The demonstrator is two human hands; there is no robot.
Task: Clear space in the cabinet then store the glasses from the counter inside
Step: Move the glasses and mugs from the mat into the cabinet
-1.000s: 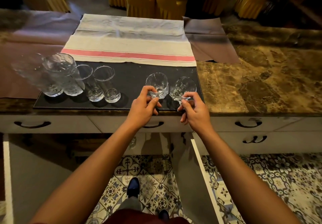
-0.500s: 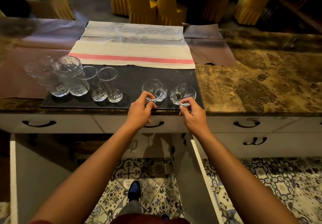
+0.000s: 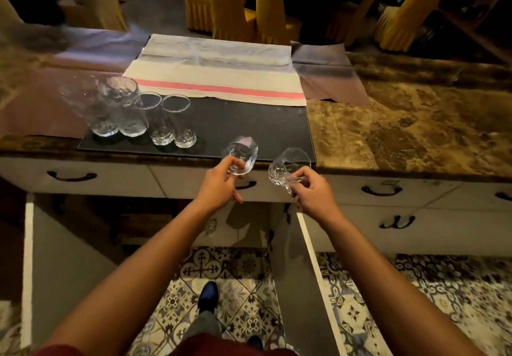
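My left hand (image 3: 221,186) grips a small clear glass (image 3: 243,156) by its base, tilted, just off the counter's front edge. My right hand (image 3: 313,192) holds a second small clear glass (image 3: 285,168) tipped on its side, level with the drawer fronts. On the black mat (image 3: 249,122) stand two wide textured glasses (image 3: 122,109) and two narrow tumblers (image 3: 171,122) in a row at the left. Below the counter the cabinet (image 3: 155,222) is open, its two white doors (image 3: 313,258) swung out toward me. A small glass (image 3: 211,226) sits dimly inside.
A striped cloth (image 3: 216,75) lies behind the mat on the marble counter (image 3: 401,122). Drawers with black handles (image 3: 383,190) run under the counter edge. My shoe (image 3: 208,296) stands on patterned floor tiles between the doors. Yellow chairs (image 3: 249,3) lie beyond.
Both hands have lifted their small glasses off the mat and drawn them toward me over the counter edge, tipping them. The view has tilted up a little.
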